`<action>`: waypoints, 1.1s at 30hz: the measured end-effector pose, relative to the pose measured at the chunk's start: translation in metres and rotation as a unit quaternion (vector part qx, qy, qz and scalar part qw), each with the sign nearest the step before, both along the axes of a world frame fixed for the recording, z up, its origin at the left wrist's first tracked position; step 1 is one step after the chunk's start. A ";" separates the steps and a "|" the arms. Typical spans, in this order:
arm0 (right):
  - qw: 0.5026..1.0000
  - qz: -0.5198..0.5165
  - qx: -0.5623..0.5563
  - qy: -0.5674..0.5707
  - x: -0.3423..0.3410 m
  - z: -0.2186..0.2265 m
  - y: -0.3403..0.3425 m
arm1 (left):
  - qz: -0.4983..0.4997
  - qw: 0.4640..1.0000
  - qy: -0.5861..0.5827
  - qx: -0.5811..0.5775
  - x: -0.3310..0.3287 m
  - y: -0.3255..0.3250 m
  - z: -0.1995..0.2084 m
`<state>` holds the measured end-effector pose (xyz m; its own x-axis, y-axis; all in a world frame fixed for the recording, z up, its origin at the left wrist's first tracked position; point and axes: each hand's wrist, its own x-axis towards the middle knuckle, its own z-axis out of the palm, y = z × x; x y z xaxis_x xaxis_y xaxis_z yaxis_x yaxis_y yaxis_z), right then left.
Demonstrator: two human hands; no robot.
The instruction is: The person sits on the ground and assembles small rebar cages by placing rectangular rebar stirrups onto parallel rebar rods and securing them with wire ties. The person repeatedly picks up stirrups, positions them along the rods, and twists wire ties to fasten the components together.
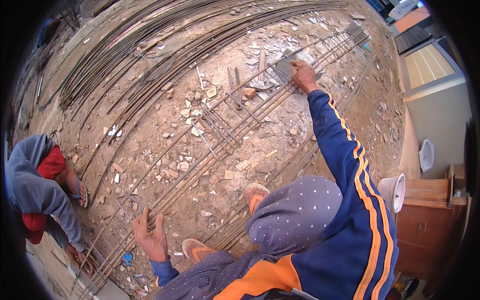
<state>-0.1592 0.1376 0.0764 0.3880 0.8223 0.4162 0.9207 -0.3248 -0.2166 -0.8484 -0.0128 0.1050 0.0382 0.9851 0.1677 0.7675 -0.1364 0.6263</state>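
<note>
A long rebar cage [197,161] of rusty bars and square stirrups runs diagonally over the ground, from lower left to upper right. My right hand [303,76] is stretched out to its upper part, fingers closed on the cage beside a dark flat plate [284,69]; the exact grip is partly hidden. Close to the cage's lower part is my left hand [151,239], its fingers raised and apart, holding nothing. Several loose stirrups [217,127] are bunched together in the cage's middle.
At lower left a crouching person [42,185] has a hand [80,259] on the cage's near end. Long steel bars [165,30] lie in a curved bundle at the back left. Rubble [186,111] is strewn about. A wooden cabinet [425,230] and a white basin [395,192] stand right.
</note>
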 end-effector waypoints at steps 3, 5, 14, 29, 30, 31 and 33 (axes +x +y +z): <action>0.999 -0.020 -0.038 -0.001 0.023 -0.002 0.007 | 0.024 0.999 0.012 -0.038 0.002 -0.004 0.006; 0.997 -0.055 -0.052 -0.016 0.039 -0.004 0.014 | 0.031 0.998 0.006 -0.052 0.007 -0.003 0.010; 0.996 -0.071 0.004 0.047 -0.005 0.000 0.015 | 0.014 1.000 0.011 -0.022 0.007 -0.003 0.010; 0.999 0.036 0.014 -0.020 -0.029 -0.013 -0.009 | -0.004 0.999 0.037 -0.007 0.007 -0.004 0.008; 0.999 0.031 0.018 -0.019 -0.017 -0.016 -0.007 | -0.011 0.999 0.035 -0.003 0.007 -0.004 0.008; 0.999 0.020 0.028 -0.025 0.001 -0.016 -0.008 | -0.013 0.999 0.034 -0.005 0.009 -0.005 0.008; 0.998 0.005 0.050 -0.029 0.010 -0.012 -0.003 | -0.009 0.999 0.042 -0.008 0.015 -0.005 0.012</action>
